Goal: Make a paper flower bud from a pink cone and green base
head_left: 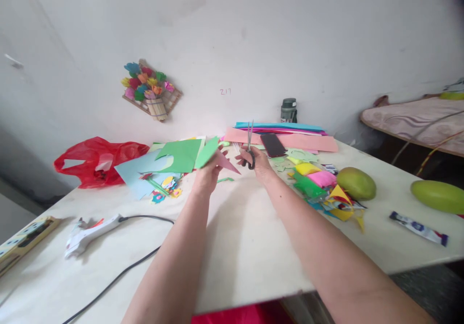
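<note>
My left hand (208, 174) is closed on a rounded piece of green paper (208, 153) and a pointed pink paper (228, 163), both held above the table. In my right hand (260, 159) are scissors (249, 142) with black handles, their blades pointing up and slightly apart. The blades are clear of the papers. Below the hands a thin green paper strip (225, 179) lies on the white table (232, 246). A green sheet (179, 154) with a curved cut-out and a light blue sheet (132, 174) lie left of my left hand, near small paper flowers (167, 188).
A red plastic bag (97, 152), glue gun (90, 234) with black cable and power strip (25, 239) are left. Behind my right hand lie a phone (273, 145), coloured sheets (311, 141) and a bottle (289, 110). Scraps (322, 184), mangoes (356, 184) and a tube (418, 228) are right.
</note>
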Available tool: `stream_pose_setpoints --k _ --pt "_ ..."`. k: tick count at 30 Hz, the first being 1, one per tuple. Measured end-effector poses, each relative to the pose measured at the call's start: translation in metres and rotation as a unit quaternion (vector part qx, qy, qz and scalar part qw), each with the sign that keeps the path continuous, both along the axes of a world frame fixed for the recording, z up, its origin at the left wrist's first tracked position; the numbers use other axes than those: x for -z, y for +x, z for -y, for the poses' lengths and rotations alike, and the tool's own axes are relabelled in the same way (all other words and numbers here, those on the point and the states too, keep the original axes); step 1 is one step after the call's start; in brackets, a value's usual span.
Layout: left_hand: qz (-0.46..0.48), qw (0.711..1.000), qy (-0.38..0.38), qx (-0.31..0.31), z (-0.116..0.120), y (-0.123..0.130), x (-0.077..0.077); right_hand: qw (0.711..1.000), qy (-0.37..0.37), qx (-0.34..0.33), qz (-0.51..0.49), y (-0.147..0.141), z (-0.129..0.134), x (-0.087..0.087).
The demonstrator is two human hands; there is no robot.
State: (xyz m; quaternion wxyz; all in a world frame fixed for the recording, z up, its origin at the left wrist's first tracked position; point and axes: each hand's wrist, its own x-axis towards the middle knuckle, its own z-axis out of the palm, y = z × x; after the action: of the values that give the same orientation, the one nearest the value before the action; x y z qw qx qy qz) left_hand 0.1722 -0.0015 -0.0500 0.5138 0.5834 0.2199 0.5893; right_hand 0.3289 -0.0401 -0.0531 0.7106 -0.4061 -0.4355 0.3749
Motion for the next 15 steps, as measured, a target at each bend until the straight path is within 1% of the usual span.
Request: stream_pose_setpoints --k 1,2,3,5,7,9,11,13,15 --pt "0.018 0.998 -0.043 0.031 0.0 0.0 0.0 1.0 0.001 0.0 0.001 0.001 0.0 0.0" --pt "0.038 0.992 -0.102 0.069 0.001 0.0 0.0 1.0 -0.002 -0.001 0.005 0.002 0.001 0.0" --pt "0.06 0.977 -0.172 0.106 0.001 -0.001 0.001 1.0 -0.009 -0.004 0.009 0.003 0.001 0.0" --pt "0.094 0.934 -0.306 0.157 0.002 -0.005 0.001 0.999 -0.032 -0.011 0.015 0.004 0.001 0.002" --pt "0.101 0.898 -0.391 0.177 0.003 -0.008 -0.001 0.999 -0.052 -0.008 0.014 0.005 -0.001 0.004" --pt "0.099 0.87 -0.442 0.193 0.005 -0.011 -0.005 0.999 -0.052 0.003 0.006 0.005 -0.003 0.005" --pt "0.083 0.853 -0.472 0.206 0.007 -0.011 -0.007 0.999 -0.031 0.009 -0.01 0.005 -0.004 0.006" --pt "0.057 0.845 -0.484 0.221 0.008 -0.011 -0.008 1.0 -0.006 -0.004 -0.022 0.005 -0.004 0.006" --pt "0.029 0.843 -0.483 0.236 0.007 -0.01 -0.006 0.999 0.007 -0.03 -0.011 0.005 -0.004 0.005"
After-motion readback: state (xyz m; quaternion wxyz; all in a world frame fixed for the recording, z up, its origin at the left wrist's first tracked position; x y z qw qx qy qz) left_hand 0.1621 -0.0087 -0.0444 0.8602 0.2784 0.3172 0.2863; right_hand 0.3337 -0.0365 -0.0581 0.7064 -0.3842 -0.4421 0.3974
